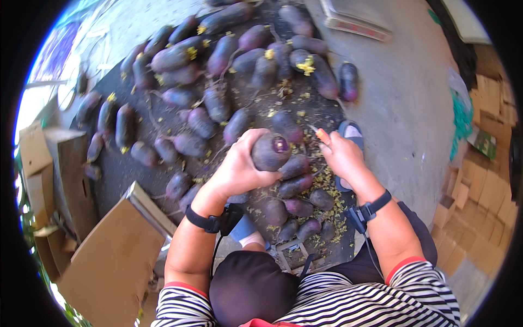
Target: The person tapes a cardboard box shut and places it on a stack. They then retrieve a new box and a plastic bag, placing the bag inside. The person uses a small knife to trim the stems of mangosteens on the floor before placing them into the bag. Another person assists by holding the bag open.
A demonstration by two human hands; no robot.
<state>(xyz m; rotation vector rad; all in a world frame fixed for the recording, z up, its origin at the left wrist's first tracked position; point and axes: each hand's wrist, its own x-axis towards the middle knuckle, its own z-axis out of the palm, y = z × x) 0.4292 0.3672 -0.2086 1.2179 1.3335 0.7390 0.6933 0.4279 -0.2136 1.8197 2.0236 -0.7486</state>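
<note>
My left hand [241,165] is closed around a large dark purple radish-like root [267,152], whose cut end shows a purple ring with a pale centre. To the right of it, my right hand [341,153] grips a small knife by its orange handle [323,136]; the blade points up and left, away from the root. Many similar purple roots [200,122] lie on a dark mat [108,180], some with yellow leaf sprouts and thin tails. Several more roots [298,207] lie below my hands among yellow-green trimmings [337,196].
A scale [357,20] stands on the concrete floor [400,106] at the upper right. Cardboard boxes [110,261] and a wooden crate [73,184] are at the left. Flattened cardboard [486,196] and a green net bag [461,118] lie at the right. My slippered feet [245,231] rest on the mat.
</note>
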